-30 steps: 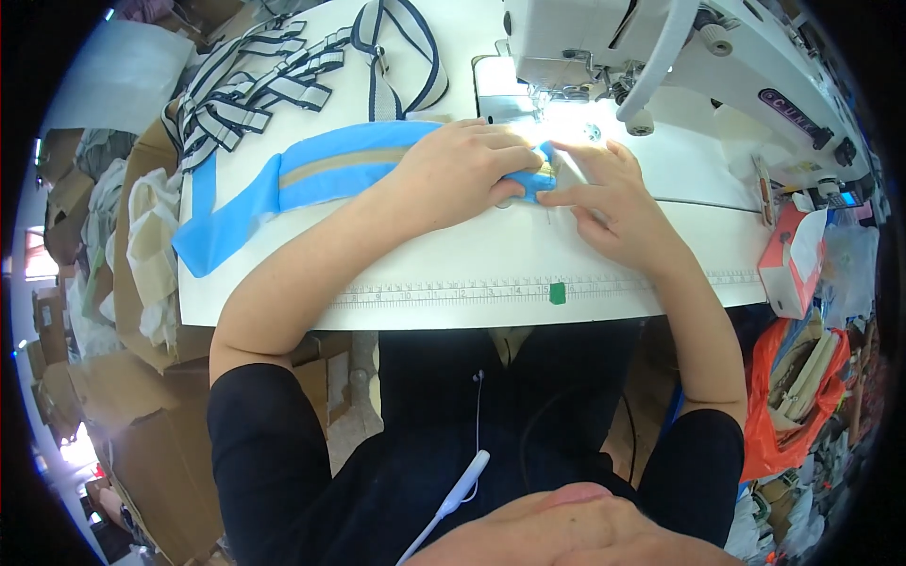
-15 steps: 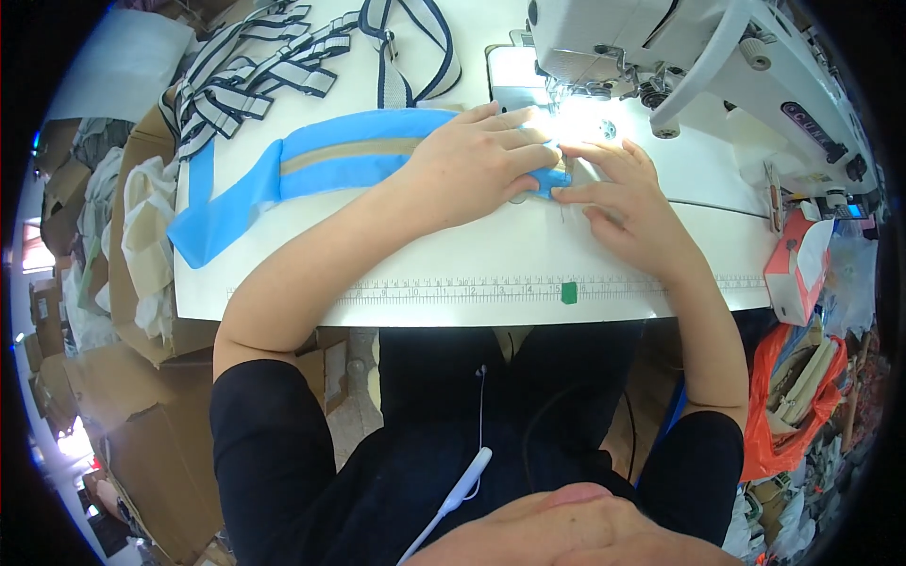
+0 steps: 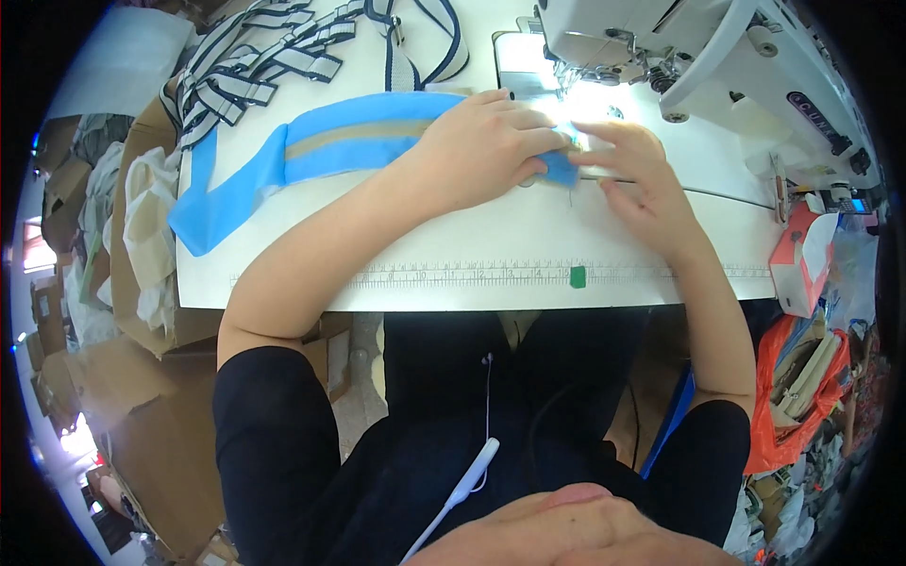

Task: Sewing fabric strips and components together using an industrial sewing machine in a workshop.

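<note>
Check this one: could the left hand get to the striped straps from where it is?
Probably yes. The left hand lies flat on the blue strip, and the striped straps sit just beyond on the same table, nothing between.

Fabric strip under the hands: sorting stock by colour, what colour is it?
Bright blue fabric strip with a tan centre band; head view.

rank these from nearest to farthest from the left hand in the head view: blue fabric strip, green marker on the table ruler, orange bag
From the left hand:
1. Blue fabric strip: under the hand, trailing off to the left.
2. Green marker: on the ruler at the table's near edge.
3. Orange bag: off the table, lower right.
</note>
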`<state>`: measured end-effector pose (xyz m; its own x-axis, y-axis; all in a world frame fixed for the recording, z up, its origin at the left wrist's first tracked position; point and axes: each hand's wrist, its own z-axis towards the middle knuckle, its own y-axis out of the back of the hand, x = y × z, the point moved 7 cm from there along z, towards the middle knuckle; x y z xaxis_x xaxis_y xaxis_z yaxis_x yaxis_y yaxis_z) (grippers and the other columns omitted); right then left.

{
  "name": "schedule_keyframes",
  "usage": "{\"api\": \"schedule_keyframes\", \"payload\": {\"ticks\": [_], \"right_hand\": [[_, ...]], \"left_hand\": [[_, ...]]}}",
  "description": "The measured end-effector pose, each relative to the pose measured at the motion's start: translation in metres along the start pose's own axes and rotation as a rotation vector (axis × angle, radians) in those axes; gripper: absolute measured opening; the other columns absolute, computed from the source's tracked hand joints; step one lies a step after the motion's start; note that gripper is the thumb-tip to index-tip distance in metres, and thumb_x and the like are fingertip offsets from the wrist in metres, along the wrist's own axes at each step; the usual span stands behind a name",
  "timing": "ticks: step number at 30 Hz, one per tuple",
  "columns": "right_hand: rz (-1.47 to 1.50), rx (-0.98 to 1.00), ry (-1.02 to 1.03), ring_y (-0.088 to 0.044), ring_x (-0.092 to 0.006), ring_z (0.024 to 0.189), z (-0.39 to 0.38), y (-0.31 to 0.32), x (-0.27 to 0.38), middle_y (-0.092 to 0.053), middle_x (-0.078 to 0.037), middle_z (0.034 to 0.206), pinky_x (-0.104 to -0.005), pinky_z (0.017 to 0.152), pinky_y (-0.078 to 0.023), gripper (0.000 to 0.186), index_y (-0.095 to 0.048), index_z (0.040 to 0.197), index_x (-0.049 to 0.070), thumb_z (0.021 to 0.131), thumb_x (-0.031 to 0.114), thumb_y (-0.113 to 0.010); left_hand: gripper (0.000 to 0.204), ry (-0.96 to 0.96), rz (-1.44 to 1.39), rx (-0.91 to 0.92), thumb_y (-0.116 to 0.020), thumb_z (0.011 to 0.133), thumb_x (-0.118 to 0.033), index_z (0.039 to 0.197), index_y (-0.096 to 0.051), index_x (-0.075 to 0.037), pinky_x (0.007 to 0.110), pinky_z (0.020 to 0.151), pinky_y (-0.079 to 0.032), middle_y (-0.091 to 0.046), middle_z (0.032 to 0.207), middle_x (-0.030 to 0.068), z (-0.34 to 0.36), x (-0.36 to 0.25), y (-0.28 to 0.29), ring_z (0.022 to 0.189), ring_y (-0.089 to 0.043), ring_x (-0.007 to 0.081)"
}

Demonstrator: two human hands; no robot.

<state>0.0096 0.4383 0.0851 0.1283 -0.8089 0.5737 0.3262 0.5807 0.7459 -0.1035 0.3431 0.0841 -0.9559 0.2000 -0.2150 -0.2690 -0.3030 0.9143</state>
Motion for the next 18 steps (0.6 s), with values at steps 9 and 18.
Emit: {"api": "schedule_keyframes", "payload": {"ticks": [9, 18], "right_hand": [[-0.164, 0.085, -0.024, -0.044, -0.0272, 0.13, -0.001, -0.01, -0.007, -0.059, -0.005, 0.128, -0.0523, 0.112, -0.017, 0.021, -0.066, 0.103, 0.013, 0.084, 0.009, -0.057], [-0.297, 0.171, 0.071, -0.044, -0.0313, 0.129, 0.006, -0.014, 0.004, -0.054, -0.01, 0.132, -0.0541, 0.111, -0.019, 0.035, -0.065, 0.111, 0.014, 0.079, 0.005, -0.056]], "left_hand": [[0.03, 0.018, -0.029, 0.041, -0.069, 0.081, -0.021, 0.11, -0.066, -0.011, 0.039, 0.102, -0.041, -0.065, 0.112, 0.0064, 0.002, 0.001, -0.001, 0.104, -0.061, 0.0226], [0.027, 0.029, 0.018, 0.03, -0.064, 0.086, -0.018, 0.112, -0.065, -0.013, 0.038, 0.1, -0.042, -0.066, 0.108, 0.0054, -0.004, 0.005, -0.001, 0.107, -0.06, 0.0198]]}}
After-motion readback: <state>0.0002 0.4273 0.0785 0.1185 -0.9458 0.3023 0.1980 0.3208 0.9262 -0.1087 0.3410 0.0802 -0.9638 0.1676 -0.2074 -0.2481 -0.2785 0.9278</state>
